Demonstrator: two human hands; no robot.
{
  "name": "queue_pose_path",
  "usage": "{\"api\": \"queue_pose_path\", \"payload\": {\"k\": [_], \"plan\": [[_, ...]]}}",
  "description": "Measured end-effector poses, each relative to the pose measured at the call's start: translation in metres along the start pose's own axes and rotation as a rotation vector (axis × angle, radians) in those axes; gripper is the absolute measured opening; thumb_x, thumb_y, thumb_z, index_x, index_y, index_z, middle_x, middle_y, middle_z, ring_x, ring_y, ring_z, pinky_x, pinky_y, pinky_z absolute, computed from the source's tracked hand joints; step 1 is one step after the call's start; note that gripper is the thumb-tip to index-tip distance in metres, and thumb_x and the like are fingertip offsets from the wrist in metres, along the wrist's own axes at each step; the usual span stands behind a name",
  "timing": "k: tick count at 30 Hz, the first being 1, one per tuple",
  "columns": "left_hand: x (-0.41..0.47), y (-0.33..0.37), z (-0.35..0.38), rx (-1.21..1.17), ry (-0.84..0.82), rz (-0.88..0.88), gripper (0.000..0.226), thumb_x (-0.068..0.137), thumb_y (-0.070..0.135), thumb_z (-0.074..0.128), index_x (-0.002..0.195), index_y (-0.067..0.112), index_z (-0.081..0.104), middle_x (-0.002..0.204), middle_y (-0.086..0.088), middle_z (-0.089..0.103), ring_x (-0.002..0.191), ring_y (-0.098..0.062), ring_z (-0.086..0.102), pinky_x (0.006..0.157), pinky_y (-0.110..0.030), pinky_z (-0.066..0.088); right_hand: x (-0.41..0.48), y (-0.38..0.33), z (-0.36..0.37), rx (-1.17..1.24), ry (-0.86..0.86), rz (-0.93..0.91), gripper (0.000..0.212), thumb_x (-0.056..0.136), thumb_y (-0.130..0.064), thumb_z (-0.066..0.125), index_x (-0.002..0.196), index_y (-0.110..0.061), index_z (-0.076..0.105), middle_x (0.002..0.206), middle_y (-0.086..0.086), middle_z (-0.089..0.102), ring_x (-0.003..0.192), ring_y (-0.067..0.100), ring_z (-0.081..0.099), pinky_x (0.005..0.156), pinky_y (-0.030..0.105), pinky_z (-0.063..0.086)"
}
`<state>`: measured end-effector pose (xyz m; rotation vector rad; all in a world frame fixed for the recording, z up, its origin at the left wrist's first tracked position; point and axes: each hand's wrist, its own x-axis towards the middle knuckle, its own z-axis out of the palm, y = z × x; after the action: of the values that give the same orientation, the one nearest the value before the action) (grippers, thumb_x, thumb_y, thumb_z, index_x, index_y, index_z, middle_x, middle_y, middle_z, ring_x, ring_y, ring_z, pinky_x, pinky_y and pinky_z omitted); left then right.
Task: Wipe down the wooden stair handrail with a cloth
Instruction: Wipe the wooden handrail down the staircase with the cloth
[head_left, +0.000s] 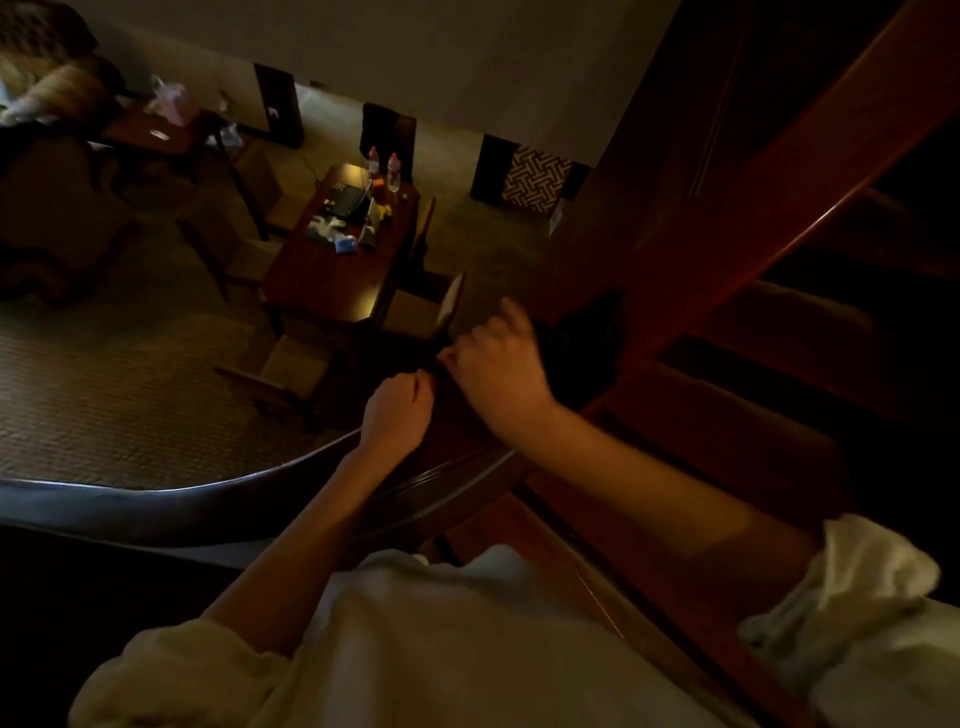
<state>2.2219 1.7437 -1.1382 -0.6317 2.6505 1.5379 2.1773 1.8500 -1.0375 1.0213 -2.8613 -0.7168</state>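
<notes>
The left grip (396, 410), a bare hand, sits clenched on top of the dark polished wooden handrail (234, 499), knuckles up. Its fingertips end at a dark strip between the two hands, but the dim light hides whether they pinch it. Just beside it, the right grip (498, 364) curls its fingers round a dark, crumpled cloth (582, 348). The cloth bunches beyond the knuckles, against the foot of a red-brown sloping wooden beam (769, 171).

The handrail's outer edge catches a thin gleam as it curves away to the left. Past that edge the space drops to a ribbed beige carpet floor (104, 395) well below. To the right of the hands, dark stair steps (753, 395) run alongside the beam.

Down on the floor, a dark red wooden counter (332, 280) stands with pale-seated chairs (291, 364) close round it. It carries two clear bottles with red caps (382, 163) at its far end.
</notes>
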Motion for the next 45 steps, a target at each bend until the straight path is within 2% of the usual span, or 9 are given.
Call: {"api": "queue_pose_path", "payload": {"k": [8, 12, 18, 21, 28, 34, 38, 41, 45], "plan": [[-0.001, 0.005, 0.001, -0.037, 0.017, 0.024, 0.045, 0.103, 0.018, 0.034, 0.059, 0.019, 0.044, 0.050, 0.003, 0.037, 0.041, -0.010, 0.032, 0.044, -0.019, 0.025, 0.009, 0.177, -0.050, 0.001, 0.292, 0.551, 0.048, 0.104, -0.036, 0.033, 0.102, -0.004, 0.069, 0.099, 0.016, 0.068, 0.116, 0.036, 0.052, 0.118, 0.047, 0.010], [-0.001, 0.004, 0.000, -0.037, 0.021, 0.016, 0.044, 0.103, 0.018, 0.035, 0.061, 0.020, 0.045, 0.051, 0.004, 0.039, 0.042, -0.010, 0.035, 0.044, -0.018, 0.027, 0.010, 0.106, -0.039, -0.052, 0.131, 0.362, 0.051, 0.104, -0.037, 0.033, 0.077, -0.011, 0.067, 0.070, 0.006, 0.060, 0.100, 0.028, 0.061, 0.119, 0.049, 0.011], [-0.003, 0.008, 0.000, -0.032, 0.024, 0.009, 0.043, 0.103, 0.018, 0.034, 0.063, 0.015, 0.049, 0.053, -0.001, 0.040, 0.045, -0.013, 0.036, 0.051, -0.029, 0.030, 0.011, 0.010, -0.012, -0.002, -0.068, -0.042, 0.046, 0.106, -0.034, 0.032, 0.087, -0.016, 0.070, 0.089, 0.000, 0.070, 0.110, 0.023, 0.060, 0.117, 0.043, 0.018], [-0.003, 0.004, -0.002, -0.055, -0.016, 0.005, 0.044, 0.103, 0.018, 0.034, 0.061, 0.016, 0.046, 0.051, 0.001, 0.038, 0.043, -0.013, 0.034, 0.048, -0.027, 0.029, 0.008, 0.050, -0.027, 0.040, 0.000, -0.022, 0.055, 0.105, -0.039, 0.024, 0.086, -0.015, 0.070, 0.085, 0.003, 0.067, 0.106, 0.023, 0.060, 0.118, 0.041, 0.011], [0.004, 0.003, -0.002, -0.079, -0.066, -0.031, 0.043, 0.104, 0.019, 0.033, 0.064, 0.016, 0.050, 0.055, -0.003, 0.044, 0.051, -0.021, 0.043, 0.049, -0.026, 0.032, 0.016, 0.197, -0.060, -0.009, 0.220, 0.456, 0.050, 0.102, -0.039, 0.033, 0.076, -0.013, 0.066, 0.059, 0.004, 0.046, 0.102, 0.031, 0.060, 0.120, 0.046, 0.003], [0.007, 0.003, -0.003, -0.046, -0.071, -0.066, 0.041, 0.103, 0.021, 0.034, 0.080, 0.000, 0.062, 0.066, -0.011, 0.053, 0.064, -0.025, 0.053, 0.055, -0.030, 0.037, 0.015, 0.058, -0.025, -0.042, -0.122, 0.039, 0.031, 0.102, -0.030, 0.043, 0.089, -0.020, 0.069, 0.077, -0.004, 0.062, 0.099, 0.023, 0.062, 0.116, 0.051, 0.018], [0.013, 0.003, -0.006, -0.022, -0.111, -0.104, 0.039, 0.102, 0.021, 0.035, 0.086, 0.001, 0.063, 0.074, -0.016, 0.058, 0.066, -0.026, 0.055, 0.060, -0.034, 0.041, 0.015, 0.052, -0.019, 0.090, -0.020, -0.051, 0.053, 0.105, -0.035, 0.031, 0.059, -0.018, 0.050, 0.058, -0.006, 0.046, 0.093, 0.020, 0.062, 0.120, 0.047, 0.004], [0.015, 0.027, -0.013, -0.055, -0.249, -0.045, 0.039, 0.104, 0.027, 0.034, 0.083, 0.010, 0.063, 0.074, -0.007, 0.060, 0.065, -0.017, 0.059, 0.064, -0.031, 0.043, 0.008, 0.101, -0.031, 0.098, 0.117, 0.092, 0.053, 0.103, -0.042, 0.027, 0.078, -0.020, 0.069, 0.068, -0.005, 0.055, 0.103, 0.019, 0.060, 0.120, 0.048, -0.004], [0.032, 0.103, -0.005, -0.163, -0.460, 0.107, 0.054, 0.096, 0.061, 0.029, 0.110, 0.027, 0.069, 0.120, -0.011, 0.064, 0.117, -0.024, 0.058, 0.100, -0.041, 0.045, 0.002, 0.200, -0.036, 0.151, 0.608, 0.459, 0.043, 0.099, -0.041, 0.038, 0.099, -0.017, 0.074, 0.116, 0.007, 0.067, 0.125, 0.026, 0.051, 0.119, 0.053, 0.002]]}}
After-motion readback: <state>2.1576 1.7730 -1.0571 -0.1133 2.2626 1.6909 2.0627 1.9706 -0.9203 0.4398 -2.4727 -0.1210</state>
